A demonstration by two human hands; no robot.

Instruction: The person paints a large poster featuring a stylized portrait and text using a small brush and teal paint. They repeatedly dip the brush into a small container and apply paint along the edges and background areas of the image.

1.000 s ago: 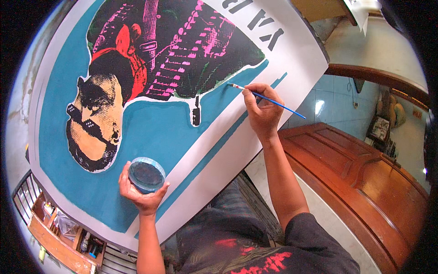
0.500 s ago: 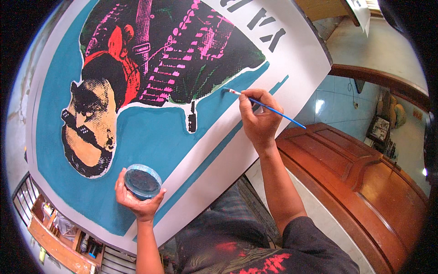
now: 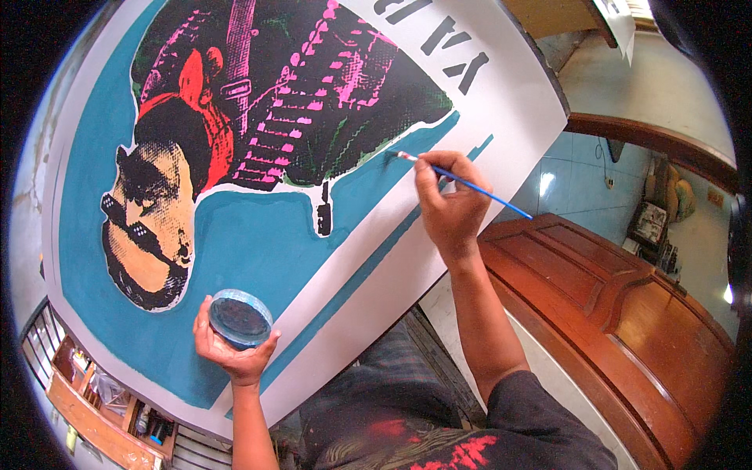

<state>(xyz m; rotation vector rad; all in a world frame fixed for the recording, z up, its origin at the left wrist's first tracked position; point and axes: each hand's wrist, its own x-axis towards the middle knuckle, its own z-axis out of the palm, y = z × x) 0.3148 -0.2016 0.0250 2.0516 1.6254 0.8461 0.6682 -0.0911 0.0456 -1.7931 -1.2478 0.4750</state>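
Observation:
My right hand (image 3: 454,204) pinches a thin blue-handled paintbrush (image 3: 486,194), its bristles against the teal area beside the dark figure's white outline. My left hand (image 3: 235,352) cradles a shallow round tub of paint (image 3: 241,317), tilted so its dark contents face me, over the lower part of the picture. The painting (image 3: 258,251) is a large white sheet or board with a teal background. On it, upside down to me, is a figure in black, pink and green with a red headband and a tan face.
A brown panelled wooden door or board (image 3: 580,290) lies to the right of the painting. At the lower left stands a wooden shelf (image 3: 102,415) holding bottles and small items. Light-blue tiles (image 3: 580,176) show behind on the right.
The view has shifted slightly, so the painting sits a little lower and further left. The brush tip has moved slightly along the teal edge, toward the right. Both hands keep their holds.

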